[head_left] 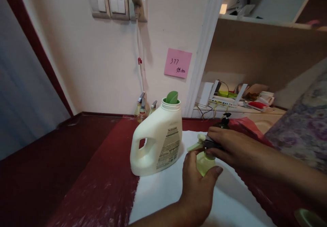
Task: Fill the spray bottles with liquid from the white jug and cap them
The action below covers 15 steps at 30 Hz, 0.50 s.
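A small spray bottle [203, 164] with pale green liquid stands on a white cloth [158, 196]. My left hand [198, 189] is wrapped round its body, thumb on the near right side. At the top, my right hand [224, 145] is closed on the grey and pale green spray head [201, 142]. It cannot be told whether the head is screwed on tight. To the left of both hands stands a large cream jug [155, 142] with a side handle and a printed label. Its neck is uncapped, showing a green pour spout [172, 97].
More spray bottles [142, 111] stand against the wall behind the jug. A dark pump bottle [226, 119] is behind my right hand. A red plastic cover [102, 172] lies over the table. A white router [222, 100] sits on the shelf. A person's floral garment [301, 118] shows at right.
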Available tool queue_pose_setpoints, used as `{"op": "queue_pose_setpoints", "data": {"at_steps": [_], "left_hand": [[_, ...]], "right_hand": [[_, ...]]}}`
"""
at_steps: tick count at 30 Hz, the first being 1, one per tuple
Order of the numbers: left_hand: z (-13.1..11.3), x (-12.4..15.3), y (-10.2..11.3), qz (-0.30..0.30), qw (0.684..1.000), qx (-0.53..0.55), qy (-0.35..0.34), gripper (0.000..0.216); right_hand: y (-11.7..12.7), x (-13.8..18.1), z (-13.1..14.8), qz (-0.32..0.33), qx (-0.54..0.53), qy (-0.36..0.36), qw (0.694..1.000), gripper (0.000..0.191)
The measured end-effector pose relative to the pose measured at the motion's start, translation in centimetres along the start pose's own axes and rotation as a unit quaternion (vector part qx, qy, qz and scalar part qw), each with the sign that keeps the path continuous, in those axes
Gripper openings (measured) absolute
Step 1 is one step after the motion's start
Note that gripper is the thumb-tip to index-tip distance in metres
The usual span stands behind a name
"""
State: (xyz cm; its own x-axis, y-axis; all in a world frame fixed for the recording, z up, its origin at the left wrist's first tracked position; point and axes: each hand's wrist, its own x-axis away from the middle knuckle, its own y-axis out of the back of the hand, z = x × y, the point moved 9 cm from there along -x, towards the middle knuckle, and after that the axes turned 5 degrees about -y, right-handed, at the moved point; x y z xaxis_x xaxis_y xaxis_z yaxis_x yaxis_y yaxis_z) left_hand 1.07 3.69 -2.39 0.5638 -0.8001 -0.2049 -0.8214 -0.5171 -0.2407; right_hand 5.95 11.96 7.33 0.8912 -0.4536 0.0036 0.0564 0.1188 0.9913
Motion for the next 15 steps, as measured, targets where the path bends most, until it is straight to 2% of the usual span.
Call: {"op": "queue_pose_setpoints", "data": {"at_steps": [8,11,15], "left_hand": [[-0.2,-1.4,-1.5,-0.112,0.984,0.133,0.038,0.039],[0.1,-1.9,-1.6,-0.119,0.985,0.123,0.026,0.039],[0.6,-2.0,-1.2,-0.113,0.993,0.03,0.002,0.03]], "right_hand": [[0.0,0.2,-0.5,0.002,-0.013,-0.008,1.0,0.009],[0.0,0.2,-0.8,0.006,-0.02,-0.011,1.0,0.007],[0.1,0.1,-0.9,0.005,-0.04,-0.011,0.999,0.007]]}}
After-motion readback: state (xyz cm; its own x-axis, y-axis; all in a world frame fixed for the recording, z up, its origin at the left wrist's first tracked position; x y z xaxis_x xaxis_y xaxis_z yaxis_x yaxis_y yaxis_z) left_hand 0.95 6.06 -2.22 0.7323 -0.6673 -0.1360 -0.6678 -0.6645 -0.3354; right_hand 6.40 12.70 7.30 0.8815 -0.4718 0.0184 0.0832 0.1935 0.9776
